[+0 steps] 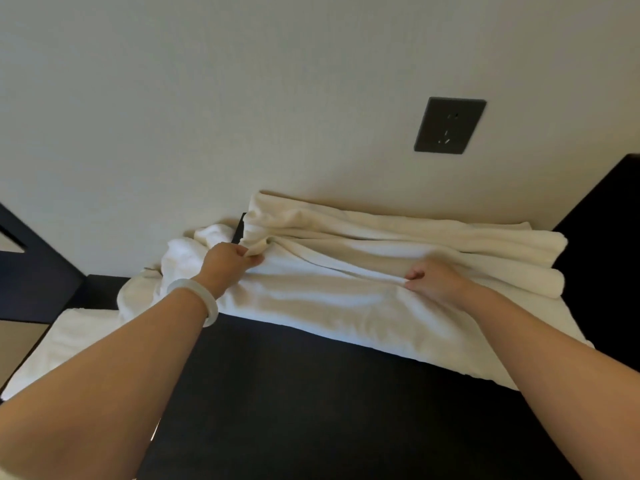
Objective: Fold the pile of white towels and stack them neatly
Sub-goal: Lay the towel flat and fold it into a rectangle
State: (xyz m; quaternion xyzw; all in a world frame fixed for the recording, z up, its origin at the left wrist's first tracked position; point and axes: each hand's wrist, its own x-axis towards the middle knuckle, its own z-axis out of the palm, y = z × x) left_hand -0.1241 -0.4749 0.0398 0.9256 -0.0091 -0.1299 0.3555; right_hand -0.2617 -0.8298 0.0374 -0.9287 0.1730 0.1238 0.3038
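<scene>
Fingers [254, 258] of both hands pinch rumpled, creased white towel [346, 299].

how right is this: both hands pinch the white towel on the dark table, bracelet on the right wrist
One slip: the head view shows the bracelet on the left wrist. The left hand and right hand do both pinch the white towel on the dark table.

A towel [346, 299] lies across the far part of the table [311, 393], against the wall [242, 98], with the left hand [228, 261] on its left end, the right hand [433, 278] right of the middle, and a pile [187, 251] further left.
</scene>
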